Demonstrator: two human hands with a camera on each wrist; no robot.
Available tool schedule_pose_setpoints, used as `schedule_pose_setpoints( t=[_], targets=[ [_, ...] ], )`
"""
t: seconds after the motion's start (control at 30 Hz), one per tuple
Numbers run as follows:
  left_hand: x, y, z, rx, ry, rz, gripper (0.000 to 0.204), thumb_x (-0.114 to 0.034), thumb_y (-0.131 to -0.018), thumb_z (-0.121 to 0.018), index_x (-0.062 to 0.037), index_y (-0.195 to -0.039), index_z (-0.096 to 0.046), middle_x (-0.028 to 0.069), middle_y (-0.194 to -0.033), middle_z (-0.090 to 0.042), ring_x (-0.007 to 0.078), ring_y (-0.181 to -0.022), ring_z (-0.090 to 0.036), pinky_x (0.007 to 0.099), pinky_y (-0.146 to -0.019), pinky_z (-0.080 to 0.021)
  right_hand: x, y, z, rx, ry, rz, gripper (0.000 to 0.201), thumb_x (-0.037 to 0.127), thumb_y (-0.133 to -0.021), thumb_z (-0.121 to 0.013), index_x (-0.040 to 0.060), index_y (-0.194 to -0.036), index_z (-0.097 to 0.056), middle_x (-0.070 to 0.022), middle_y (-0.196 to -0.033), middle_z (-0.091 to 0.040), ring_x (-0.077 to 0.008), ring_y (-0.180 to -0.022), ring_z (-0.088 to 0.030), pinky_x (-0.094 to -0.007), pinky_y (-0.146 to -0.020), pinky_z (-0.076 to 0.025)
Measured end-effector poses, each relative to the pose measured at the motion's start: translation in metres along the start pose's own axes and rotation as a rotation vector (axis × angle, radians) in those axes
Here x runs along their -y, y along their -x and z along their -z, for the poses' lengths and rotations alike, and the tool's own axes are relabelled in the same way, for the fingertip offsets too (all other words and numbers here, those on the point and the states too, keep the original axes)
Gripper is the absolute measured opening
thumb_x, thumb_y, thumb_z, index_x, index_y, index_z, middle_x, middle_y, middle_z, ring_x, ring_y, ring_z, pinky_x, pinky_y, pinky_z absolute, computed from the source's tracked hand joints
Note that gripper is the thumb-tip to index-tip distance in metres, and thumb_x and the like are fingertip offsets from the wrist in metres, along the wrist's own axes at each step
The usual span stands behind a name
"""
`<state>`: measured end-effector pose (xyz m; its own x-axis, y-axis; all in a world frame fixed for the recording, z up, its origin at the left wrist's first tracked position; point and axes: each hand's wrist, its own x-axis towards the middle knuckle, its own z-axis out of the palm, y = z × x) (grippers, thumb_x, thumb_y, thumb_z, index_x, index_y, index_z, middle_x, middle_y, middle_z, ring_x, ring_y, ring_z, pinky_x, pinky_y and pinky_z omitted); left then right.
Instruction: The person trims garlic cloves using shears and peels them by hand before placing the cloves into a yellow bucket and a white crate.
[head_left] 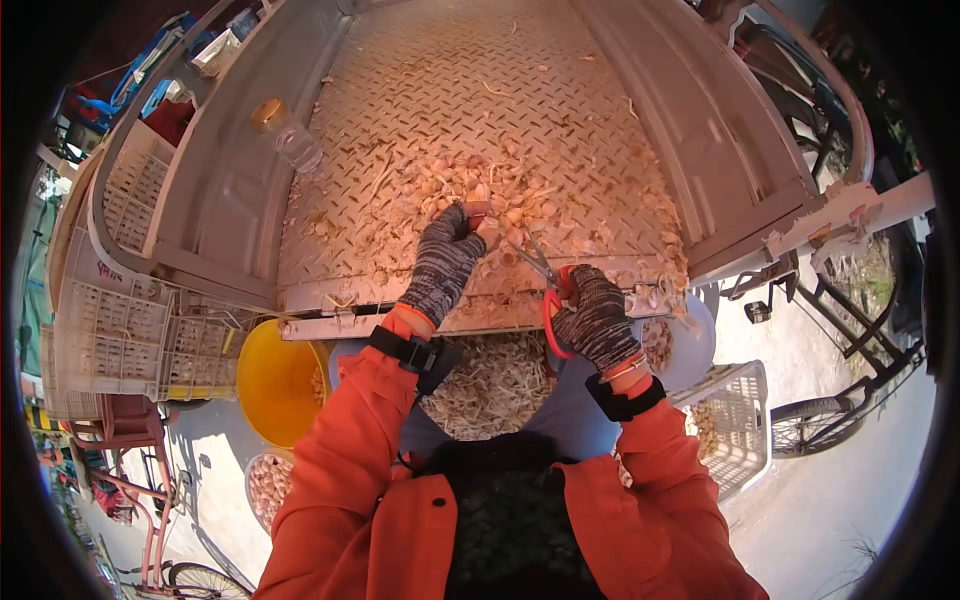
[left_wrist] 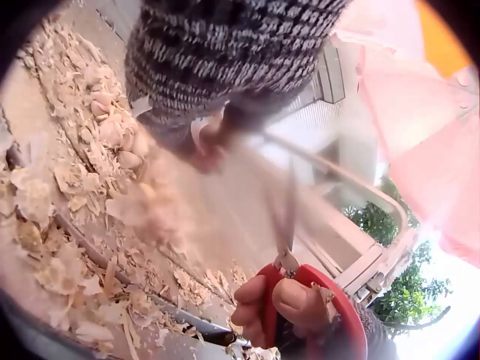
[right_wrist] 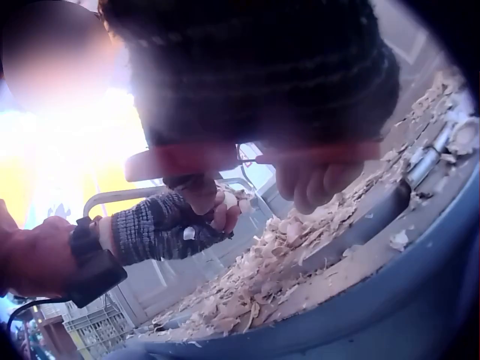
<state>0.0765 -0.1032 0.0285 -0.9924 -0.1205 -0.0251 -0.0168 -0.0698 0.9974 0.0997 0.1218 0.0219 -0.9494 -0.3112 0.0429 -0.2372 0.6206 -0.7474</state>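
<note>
My right hand [head_left: 597,320], in a grey knitted fingerless glove, grips red-handled scissors [head_left: 550,325] at the front edge of a metal truck bed. The scissor blades [left_wrist: 285,217] point up and stand slightly apart in the left wrist view. Across from the blade tips, my left hand [head_left: 450,258] in a matching glove pinches a pale piece of garlic [right_wrist: 231,199], mostly covered by the fingers. Just beyond both hands lies a heap of garlic cloves [head_left: 470,185] among loose papery skins.
A lidded clear jar [head_left: 298,145] lies by the bed's left wall. Below the edge are a yellow bucket [head_left: 262,390], a bluish tub [head_left: 697,345] and a white plastic basket [head_left: 752,430]. Dry skins and stalks [head_left: 485,390] lie between the knees. Stacked crates [head_left: 115,330] stand left.
</note>
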Motion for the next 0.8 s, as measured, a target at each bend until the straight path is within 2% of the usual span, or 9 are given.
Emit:
schedule_pose_setpoints(
  t=[0.1,0.3,0.5,0.57,0.63,0.67,0.7,0.73,0.8],
  targets=[
    [0.002,0.002,0.003,-0.014,0.165,0.102,0.029,0.0,-0.08,-0.061,-0.0037,-0.109,-0.06,0.003,-0.088,-0.061,0.0122,-0.082,-0.058,0.0252,-0.075,-0.048,0.011,-0.011,-0.009,0.054,-0.075,-0.158,0.049,0.019,-0.062,-0.074,0.0005,-0.104,-0.058,-0.0117,-0.086,-0.065,-0.0238,-0.079,-0.063,-0.033,-0.074,-0.05],
    [-0.033,0.045,-0.004,0.077,-0.126,0.03,0.026,-0.005,-0.082,-0.063,-0.0018,-0.108,-0.063,0.0045,-0.091,-0.065,0.0105,-0.081,-0.058,0.0247,-0.075,-0.047,0.039,0.003,-0.001,0.04,-0.029,-0.031,0.037,0.023,-0.067,-0.071,0.0012,-0.095,-0.06,-0.0118,-0.078,-0.063,-0.0252,-0.073,-0.063,-0.0342,-0.07,-0.05],
    [-0.03,0.075,-0.013,-0.129,-0.134,-0.122,0.03,-0.006,-0.08,-0.066,-0.0012,-0.11,-0.062,0.006,-0.092,-0.066,0.0104,-0.082,-0.059,0.0248,-0.077,-0.047,0.053,0.031,-0.005,-0.023,0.135,0.122,0.028,0.025,-0.076,-0.068,0.0005,-0.086,-0.06,-0.0107,-0.068,-0.061,-0.024,-0.063,-0.061,-0.0337,-0.062,-0.05],
    [-0.025,0.079,-0.013,-0.095,0.002,-0.071,0.029,-0.005,-0.082,-0.065,0.0008,-0.11,-0.061,0.0077,-0.098,-0.065,0.0119,-0.084,-0.06,0.0242,-0.078,-0.048,0.06,0.041,-0.001,0.286,-0.796,-0.446,0.023,0.025,-0.078,-0.067,0.0028,-0.084,-0.06,-0.0065,-0.065,-0.059,-0.0168,-0.056,-0.059,-0.0277,-0.05,-0.046],
    [-0.014,0.079,-0.014,-0.075,0.376,0.017,0.03,-0.005,-0.084,-0.062,0.0025,-0.112,-0.057,0.0114,-0.108,-0.061,0.0161,-0.091,-0.06,0.0253,-0.081,-0.051,0.052,0.049,-0.004,0.453,-0.865,-0.406,0.018,0.022,-0.082,-0.064,0.0041,-0.082,-0.06,-0.0033,-0.064,-0.056,-0.0102,-0.052,-0.053,-0.0212,-0.044,-0.039],
    [-0.011,0.076,-0.013,-0.078,0.381,0.02,0.03,-0.005,-0.084,-0.062,0.0025,-0.112,-0.057,0.0114,-0.108,-0.061,0.0161,-0.091,-0.06,0.0253,-0.081,-0.051,0.048,0.052,-0.01,0.487,-1.129,-0.412,0.018,0.021,-0.084,-0.062,0.0034,-0.084,-0.06,-0.003,-0.063,-0.055,-0.0099,-0.051,-0.052,-0.021,-0.044,-0.038],
    [-0.007,0.075,-0.01,0.05,0.718,0.107,0.029,-0.005,-0.085,-0.06,0.0031,-0.113,-0.055,0.0138,-0.111,-0.059,0.0189,-0.095,-0.06,0.0266,-0.082,-0.052,0.042,0.053,-0.018,0.52,-1.396,-0.426,0.018,0.021,-0.085,-0.06,0.0027,-0.085,-0.059,-0.0026,-0.062,-0.054,-0.0095,-0.05,-0.051,-0.0208,-0.044,-0.037],
    [-0.003,0.077,-0.006,0.172,1.053,0.188,0.029,-0.004,-0.086,-0.059,0.0037,-0.113,-0.053,0.0161,-0.114,-0.056,0.0216,-0.098,-0.06,0.0278,-0.083,-0.053,0.023,0.05,-0.026,0.47,-1.328,-0.369,0.021,0.023,-0.086,-0.06,0.0023,-0.09,-0.057,-0.0018,-0.061,-0.052,-0.0104,-0.053,-0.051,-0.0226,-0.048,-0.041],
    [-0.005,0.074,-0.004,0.107,1.096,0.214,0.029,-0.005,-0.086,-0.058,0.0042,-0.113,-0.052,0.0177,-0.113,-0.055,0.0233,-0.099,-0.059,0.0286,-0.084,-0.053,0.014,0.045,-0.018,0.297,-1.074,-0.265,0.019,0.021,-0.087,-0.058,0.0022,-0.09,-0.058,-0.0016,-0.061,-0.052,-0.0121,-0.057,-0.053,-0.0238,-0.052,-0.043]
  ],
)
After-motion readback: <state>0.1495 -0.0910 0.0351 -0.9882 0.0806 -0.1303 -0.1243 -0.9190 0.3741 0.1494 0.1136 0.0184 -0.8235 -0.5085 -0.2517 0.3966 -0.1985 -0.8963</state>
